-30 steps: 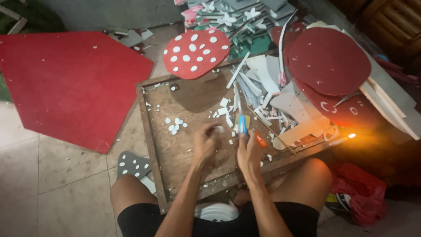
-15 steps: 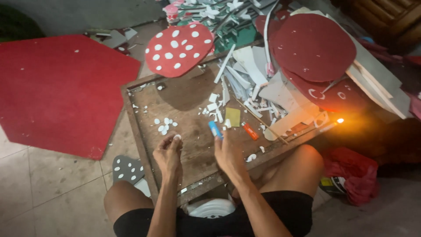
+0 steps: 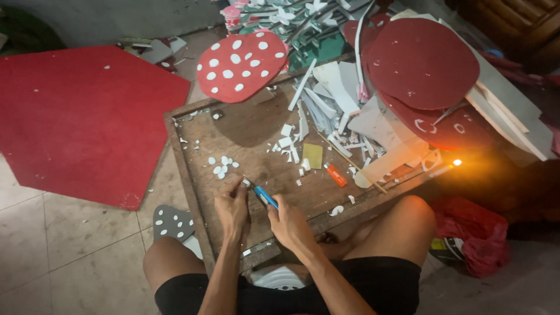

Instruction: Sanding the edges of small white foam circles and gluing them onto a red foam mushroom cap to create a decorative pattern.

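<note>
Both hands work a blue knife at the worktop's near edge.
The right hand (image 3: 290, 221) grips the knife (image 3: 265, 197); the left hand (image 3: 232, 205) pinches a small white piece (image 3: 246, 182) at its tip. White dots (image 3: 221, 165) lie just beyond on the worktop (image 3: 245, 125).

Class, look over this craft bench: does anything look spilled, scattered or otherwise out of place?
Yes. White offcuts are strewn across the wooden board, with a heap of white strips at its far edge. A small flame glows at the right beside that litter. The right hand holds a blue cutter.
</note>
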